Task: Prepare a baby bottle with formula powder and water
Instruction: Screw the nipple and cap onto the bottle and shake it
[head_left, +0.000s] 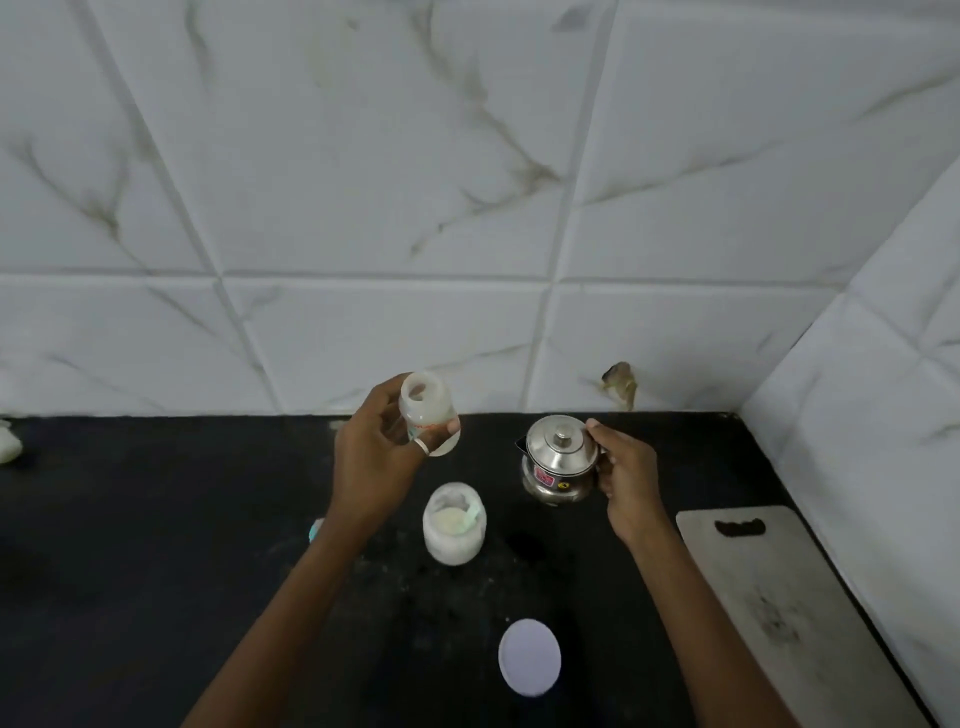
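Left hand (376, 457) holds an uncapped baby bottle (429, 413) above the black counter (156, 545); right hand (626, 475) grips the lidded steel kettle (558, 460). Open formula jar (453, 522) stands between the hands, with a white lid (529, 657) nearer the viewer and a cutting board (769, 597) at right.

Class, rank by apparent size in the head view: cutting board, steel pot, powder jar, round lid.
Grey rectangular cutting board
Shiny steel lidded pot
Frosted white powder jar and flat white round lid look alike, unranked
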